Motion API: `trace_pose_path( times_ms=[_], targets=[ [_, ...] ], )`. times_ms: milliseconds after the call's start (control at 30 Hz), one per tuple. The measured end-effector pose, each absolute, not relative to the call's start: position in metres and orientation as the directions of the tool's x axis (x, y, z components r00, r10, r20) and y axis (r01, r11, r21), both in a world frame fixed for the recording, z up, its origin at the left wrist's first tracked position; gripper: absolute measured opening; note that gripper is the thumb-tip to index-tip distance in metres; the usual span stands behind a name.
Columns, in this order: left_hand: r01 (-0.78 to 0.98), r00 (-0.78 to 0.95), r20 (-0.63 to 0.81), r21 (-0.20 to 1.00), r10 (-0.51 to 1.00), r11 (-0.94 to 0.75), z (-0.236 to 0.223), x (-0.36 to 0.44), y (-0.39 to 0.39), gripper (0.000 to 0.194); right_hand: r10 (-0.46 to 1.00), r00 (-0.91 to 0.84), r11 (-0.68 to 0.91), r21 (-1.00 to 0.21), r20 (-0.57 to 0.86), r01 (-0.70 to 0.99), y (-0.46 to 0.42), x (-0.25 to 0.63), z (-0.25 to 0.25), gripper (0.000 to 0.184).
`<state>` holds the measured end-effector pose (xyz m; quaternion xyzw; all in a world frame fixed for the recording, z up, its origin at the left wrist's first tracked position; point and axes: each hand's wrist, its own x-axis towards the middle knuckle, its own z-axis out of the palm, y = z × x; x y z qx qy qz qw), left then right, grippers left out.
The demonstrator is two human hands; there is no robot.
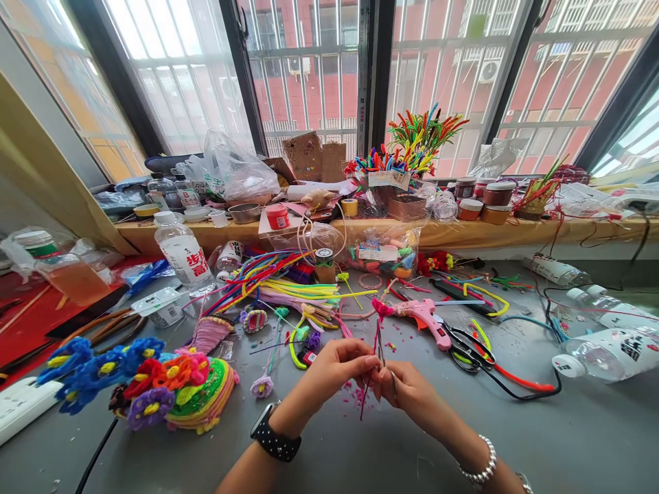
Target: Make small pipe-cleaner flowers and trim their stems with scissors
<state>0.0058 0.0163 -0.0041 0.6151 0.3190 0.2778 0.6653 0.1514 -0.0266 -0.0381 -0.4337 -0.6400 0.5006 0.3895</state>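
Observation:
Over the middle of the grey table, my left hand (337,367) pinches the thin dark pink stem of a pipe-cleaner flower (382,310). The flower's bright pink head points up and away, and the stem's lower end sticks out below my fingers. Close against it, my right hand (406,385) is closed on small scissors (381,351), whose narrow blades point upward along the stem. One finger loop shows by my fingers; whether the blades touch the stem I cannot tell. Pink fluff clippings (355,396) lie on the table beneath both hands.
A pink glue gun (430,322) lies just beyond my right hand, beside black-handled scissors (471,346). Loose pipe cleaners (298,288) spread behind. Finished fuzzy flowers (149,384) stand at left. Plastic bottles (612,353) lie at right; a crowded windowsill (231,237) runs along the back.

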Motion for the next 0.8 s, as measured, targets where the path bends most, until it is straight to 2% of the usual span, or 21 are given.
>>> trace_pose_path(
  times_ms=[167, 433, 800],
  targets=[
    [0.031, 0.636, -0.096, 0.995, 0.766, 0.099, -0.004, 0.005, 0.017, 0.024, 0.951, -0.297, 0.146, -0.969, 0.082, 0.199, -0.025, 0.153, -0.042, 0.058],
    [0.046, 0.630, -0.108, 0.994, 0.769, 0.103, -0.005, 0.004, 0.017, 0.026, 0.959, -0.259, 0.219, -0.888, 0.118, 0.405, -0.027, 0.152, -0.032, 0.061],
    [0.015, 0.620, -0.083, 0.995, 0.780, 0.094, -0.004, 0.006, 0.017, 0.025, 0.964, -0.234, 0.229, -0.839, 0.125, 0.493, -0.025, 0.154, -0.032, 0.064]
  ],
)
